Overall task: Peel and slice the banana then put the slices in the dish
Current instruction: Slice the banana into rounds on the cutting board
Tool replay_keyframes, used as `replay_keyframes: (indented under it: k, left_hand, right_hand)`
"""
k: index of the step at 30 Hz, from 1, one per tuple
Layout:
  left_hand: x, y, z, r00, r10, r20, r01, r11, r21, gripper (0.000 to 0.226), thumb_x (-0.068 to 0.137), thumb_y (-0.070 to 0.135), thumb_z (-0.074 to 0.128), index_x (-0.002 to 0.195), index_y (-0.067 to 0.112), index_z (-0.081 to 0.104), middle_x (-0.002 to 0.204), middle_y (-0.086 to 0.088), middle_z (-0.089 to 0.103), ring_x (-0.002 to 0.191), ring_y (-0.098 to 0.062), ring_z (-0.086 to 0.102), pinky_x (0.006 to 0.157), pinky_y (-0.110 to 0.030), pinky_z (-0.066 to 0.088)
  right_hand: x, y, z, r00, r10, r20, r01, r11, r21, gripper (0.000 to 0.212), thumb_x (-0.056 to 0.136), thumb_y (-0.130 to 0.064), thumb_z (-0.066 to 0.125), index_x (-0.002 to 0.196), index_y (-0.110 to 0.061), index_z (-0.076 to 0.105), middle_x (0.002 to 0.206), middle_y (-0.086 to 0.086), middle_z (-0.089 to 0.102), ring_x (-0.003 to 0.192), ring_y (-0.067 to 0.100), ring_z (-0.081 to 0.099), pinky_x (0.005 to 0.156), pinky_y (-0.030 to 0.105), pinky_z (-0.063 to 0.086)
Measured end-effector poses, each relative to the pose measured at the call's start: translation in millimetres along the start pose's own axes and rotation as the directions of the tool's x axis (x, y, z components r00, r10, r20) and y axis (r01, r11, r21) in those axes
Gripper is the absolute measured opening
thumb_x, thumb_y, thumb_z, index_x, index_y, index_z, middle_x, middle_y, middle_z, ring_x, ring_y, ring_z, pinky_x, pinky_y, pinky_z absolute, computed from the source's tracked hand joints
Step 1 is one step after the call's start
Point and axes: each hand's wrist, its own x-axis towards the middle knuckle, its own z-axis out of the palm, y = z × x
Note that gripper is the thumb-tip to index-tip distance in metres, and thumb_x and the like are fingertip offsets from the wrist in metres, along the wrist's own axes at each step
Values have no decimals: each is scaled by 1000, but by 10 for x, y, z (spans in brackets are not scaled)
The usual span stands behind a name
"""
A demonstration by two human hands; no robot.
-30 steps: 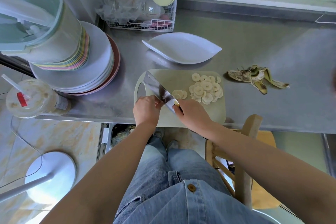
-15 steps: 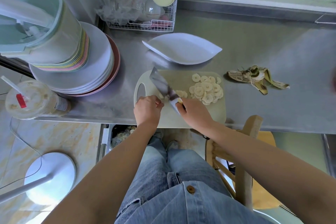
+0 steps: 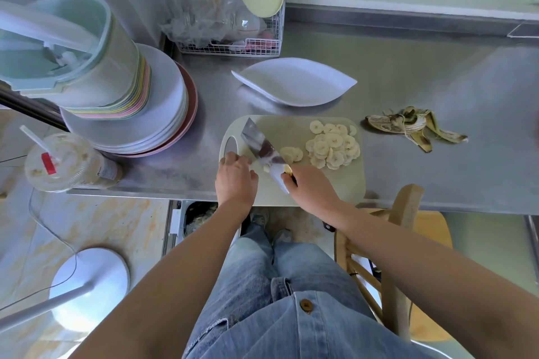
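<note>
Pale banana stub [image 3: 266, 168] is pinched by the curled left hand [image 3: 236, 176], steadied for cutting. The right hand [image 3: 309, 183] grips the broad steel cleaver [image 3: 258, 141] beside it.

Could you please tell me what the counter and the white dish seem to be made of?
The counter is likely stainless steel: brushed grey with soft, streaky reflections. The white dish is smooth, evenly white and thin-rimmed, probably ceramic or melamine; the look cannot settle which.

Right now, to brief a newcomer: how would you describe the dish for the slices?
On the steel counter, look just beyond the pale green cutting board. The white dish there is empty and leaf-shaped with pointed ends, unlike the round plates stacked left.
</note>
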Motion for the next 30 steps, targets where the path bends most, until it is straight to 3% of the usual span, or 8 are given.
replay_keyframes:
  k: [4, 7, 9, 12, 16, 21, 25, 30]
  left_hand:
    - [2, 57, -4, 1000, -25, 15, 25, 1000, 13, 28, 90, 12, 52, 116, 9, 64, 120, -9, 53, 112, -26, 48, 88, -37, 48]
    - [8, 59, -2, 999, -28, 25, 28, 999, 18, 29, 90, 10, 50, 115, 7, 65, 121, -9, 52, 110, -26, 49, 85, -38, 49]
    - [12, 64, -15, 999, -29, 33, 28, 999, 28, 30, 91, 11, 49, 116, 8, 64, 121, -9, 52, 110, -26, 49, 85, -37, 49]
    - [-1, 112, -57, 998, -32, 53, 29, 998, 48, 33, 93, 14, 48, 124, 15, 59, 125, -8, 50, 114, -24, 46, 85, -37, 49]
    - [-37, 271, -39, 976, 216, 35, -218, 974, 68, 42, 97, 26, 47, 138, 32, 46, 131, -8, 44, 117, -25, 42, 90, -37, 46]
    - [-60, 609, 84, 856, 503, 117, -515, 850, 114, 50, 96, 52, 25, 145, 45, 31, 144, -6, 30, 128, -27, 31, 101, -41, 34]
    - [-52, 705, 145, 856, 479, 193, -504, 857, 107, 61, 89, 60, 8, 146, 47, 25, 149, -5, 25, 132, -27, 25, 105, -41, 28]
    - [17, 689, 109, 876, 411, 251, -452, 882, 132, 48, 100, 49, 23, 148, 41, 25, 152, -3, 16, 137, -27, 16, 111, -40, 21]
  right_hand:
    - [-27, 135, -100, 990, 127, -62, -127, 992, 4, 32, 95, -21, 41, 65, -12, 37, 52, 1, 33, 48, 17, 35, 46, 31, 25]
    - [-53, 266, -222, 974, 205, -92, -202, 978, 41, 34, 96, -23, 40, 64, -14, 34, 53, 4, 38, 48, 20, 42, 47, 34, 29]
    - [-81, 301, -293, 970, 238, -46, -227, 959, 169, 33, 96, -23, 40, 67, -8, 39, 56, 15, 47, 48, 27, 51, 46, 41, 39]
    - [-142, 261, -403, 962, 270, 45, -261, 856, 446, 30, 97, -25, 43, 80, -2, 47, 57, 18, 51, 36, 18, 47, 37, 29, 38]
    - [-163, 217, -551, 942, 331, 48, -300, 772, 560, 29, 98, -25, 42, 73, -9, 45, 56, 17, 56, 32, 16, 42, 36, 24, 37]
    - [-231, 242, -622, 912, 406, 61, -358, 712, 605, 30, 98, -26, 42, 75, -8, 49, 55, 17, 56, 37, 23, 45, 39, 28, 38]
    - [-271, 268, -647, 880, 469, 74, -396, 639, 659, 32, 98, -26, 42, 77, -4, 52, 54, 16, 55, 35, 23, 44, 39, 27, 39]
    - [-354, 316, -709, 875, 483, 37, -374, 627, 683, 30, 98, -24, 43, 76, -5, 50, 55, 18, 55, 36, 22, 42, 37, 23, 38]
